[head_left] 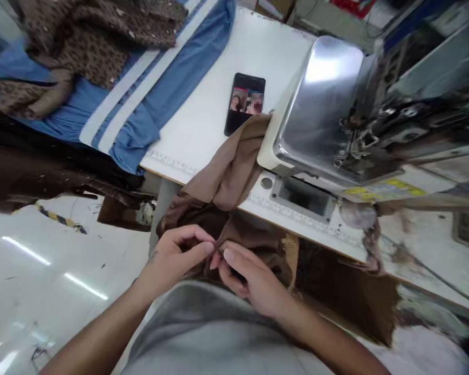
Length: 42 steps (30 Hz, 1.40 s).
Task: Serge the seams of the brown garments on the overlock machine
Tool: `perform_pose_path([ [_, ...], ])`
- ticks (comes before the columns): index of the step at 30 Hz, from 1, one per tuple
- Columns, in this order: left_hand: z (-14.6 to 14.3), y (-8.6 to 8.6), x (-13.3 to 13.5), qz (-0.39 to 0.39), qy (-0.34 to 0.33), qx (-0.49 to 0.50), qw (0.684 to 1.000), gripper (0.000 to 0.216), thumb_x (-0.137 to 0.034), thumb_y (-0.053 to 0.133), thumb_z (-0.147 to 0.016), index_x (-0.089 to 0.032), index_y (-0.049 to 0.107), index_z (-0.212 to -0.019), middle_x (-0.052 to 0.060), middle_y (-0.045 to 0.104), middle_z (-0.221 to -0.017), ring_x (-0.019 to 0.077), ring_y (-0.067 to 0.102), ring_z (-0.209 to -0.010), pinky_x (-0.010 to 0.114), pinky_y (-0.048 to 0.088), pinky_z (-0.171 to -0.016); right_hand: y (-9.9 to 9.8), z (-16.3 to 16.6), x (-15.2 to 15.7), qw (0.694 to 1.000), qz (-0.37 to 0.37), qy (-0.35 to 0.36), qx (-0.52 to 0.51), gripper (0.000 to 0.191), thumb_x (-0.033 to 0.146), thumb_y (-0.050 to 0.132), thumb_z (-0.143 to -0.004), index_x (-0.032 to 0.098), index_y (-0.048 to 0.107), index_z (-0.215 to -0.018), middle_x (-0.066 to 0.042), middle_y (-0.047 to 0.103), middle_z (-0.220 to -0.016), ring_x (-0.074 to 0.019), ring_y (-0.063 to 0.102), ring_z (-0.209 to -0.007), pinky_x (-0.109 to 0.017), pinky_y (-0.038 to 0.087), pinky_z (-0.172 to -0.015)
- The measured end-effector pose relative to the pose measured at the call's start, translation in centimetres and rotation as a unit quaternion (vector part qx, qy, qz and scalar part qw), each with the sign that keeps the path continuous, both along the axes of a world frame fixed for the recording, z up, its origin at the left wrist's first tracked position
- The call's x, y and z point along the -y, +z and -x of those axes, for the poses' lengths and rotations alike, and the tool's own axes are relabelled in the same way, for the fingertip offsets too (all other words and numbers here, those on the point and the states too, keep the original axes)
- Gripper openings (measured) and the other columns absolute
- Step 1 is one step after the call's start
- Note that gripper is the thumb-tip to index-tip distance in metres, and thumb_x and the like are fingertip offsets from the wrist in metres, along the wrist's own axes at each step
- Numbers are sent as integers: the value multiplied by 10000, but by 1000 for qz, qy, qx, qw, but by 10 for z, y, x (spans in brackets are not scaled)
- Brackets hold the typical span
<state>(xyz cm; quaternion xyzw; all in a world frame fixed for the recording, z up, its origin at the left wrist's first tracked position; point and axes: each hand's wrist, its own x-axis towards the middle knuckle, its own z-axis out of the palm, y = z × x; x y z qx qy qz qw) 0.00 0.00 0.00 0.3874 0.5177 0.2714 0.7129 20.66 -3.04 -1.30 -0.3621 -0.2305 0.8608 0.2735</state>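
Brown cloth (pixel 236 169) is what I have in work here, and by my reading the job sits somewhere in the middle. The piece is drawn off the white table (pixel 203 112) and its edge is gathered up between two hands, so that much is done. What is left I can only judge loosely: the edge has not been let go, and I cannot tell from here how much of it has been handled or whether any stitching is finished.

Taken whole, the cloth runs from beside the sewing machine (pixel 322 99), over the front edge of the table, and down in front of the person's lap. Its upper stretch is a lighter, smooth brown, lying in long soft folds; the lower part goes darker and bunches loosely. Its top end lies close to the phone (pixel 234 124). Narrower still, a line that may be a seam runs down the dark part towards the fingers.

At that small spot I see the left hand (pixel 180 255) with thumb and forefinger brought together on the edge, and the right hand (pixel 252 276) pinching it just beside. The fingertips nearly meet; exactly what lies between them is too small for me to make out.
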Motion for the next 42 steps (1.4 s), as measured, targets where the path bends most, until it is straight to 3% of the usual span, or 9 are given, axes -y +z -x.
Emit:
perform_pose_path([
  [9, -1, 0, 1, -62, -12, -77, 995, 217, -406, 755, -899, -191, 766, -865, 27, 704, -768, 129, 578, -706, 232, 435, -599, 0, 3, 0, 999, 44, 3, -26, 379, 549, 586, -1049, 181, 615, -964, 95, 387, -577, -62, 153, -442, -155, 112, -354],
  [18, -6, 0, 5, -61, 0, -77, 995, 215, -407, 758, -873, -194, 748, -841, 32, 707, -769, 138, 587, -703, 227, 442, -573, 3, 8, 2, 997, 45, -52, -46, 376, 524, 649, -1011, 163, 622, -911, 105, 369, -549, -54, 155, -433, -141, 131, -358],
  [26, -6, -1, 8, -112, -20, -89, 989, 132, -341, 739, -890, -212, 760, -870, 15, 695, -789, 130, 606, -728, 224, 474, -628, -4, 11, 5, 990, 108, -53, -67, 416, 523, 727, -949, 189, 565, -760, 116, 342, -490, -46, 141, -395, -142, 111, -334],
  [35, -4, 2, 8, -102, -18, -95, 990, 149, -368, 733, -908, -226, 763, -875, 13, 705, -798, 142, 631, -756, 239, 478, -646, -1, 10, 1, 992, 90, -45, -70, 375, 508, 718, -946, 169, 623, -817, 107, 372, -510, -48, 162, -407, -137, 130, -337],
  [42, -2, 3, 7, -188, -31, -117, 975, 79, -293, 716, -933, -243, 774, -914, -6, 698, -809, 125, 639, -746, 249, 481, -675, 1, 11, -1, 994, 83, -40, -55, 375, 508, 721, -941, 165, 622, -827, 107, 375, -519, -46, 159, -415, -136, 120, -343],
])
